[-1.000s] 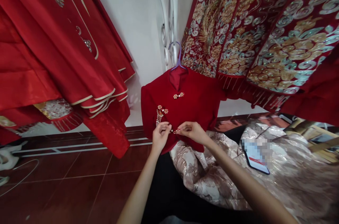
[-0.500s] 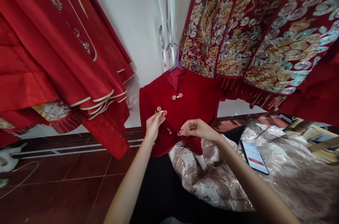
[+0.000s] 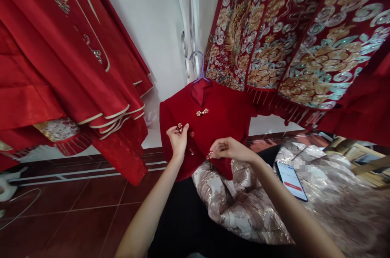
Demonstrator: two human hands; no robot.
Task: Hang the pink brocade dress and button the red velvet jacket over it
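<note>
A dark red velvet jacket (image 3: 219,107) hangs in front of me on a purple hanger (image 3: 202,72). A gold flower-shaped clasp (image 3: 202,112) joins its front below the collar. My left hand (image 3: 177,140) pinches another flower-shaped clasp (image 3: 180,126) between thumb and fingers at the left side of the front. Lower and to the right, my right hand (image 3: 230,149) is closed on a small gold clasp piece (image 3: 209,155) near the jacket's hem. Two more clasp pieces, a flower one (image 3: 191,134) and a smaller one (image 3: 191,151), lie on the cloth between my hands.
Red garments with cream piping (image 3: 115,99) hang at the left. An embroidered, fringed red garment (image 3: 304,59) hangs at the upper right. Shiny patterned fabric (image 3: 250,205) lies at the lower right, bearing a lit phone (image 3: 292,183). A white metal rail (image 3: 91,174) runs low across the floor.
My left hand has shifted slightly and turned, its fingers now around the upper-left flower clasp, uncovering the flower piece beside it. My right hand stays almost in place at its clasp piece.
</note>
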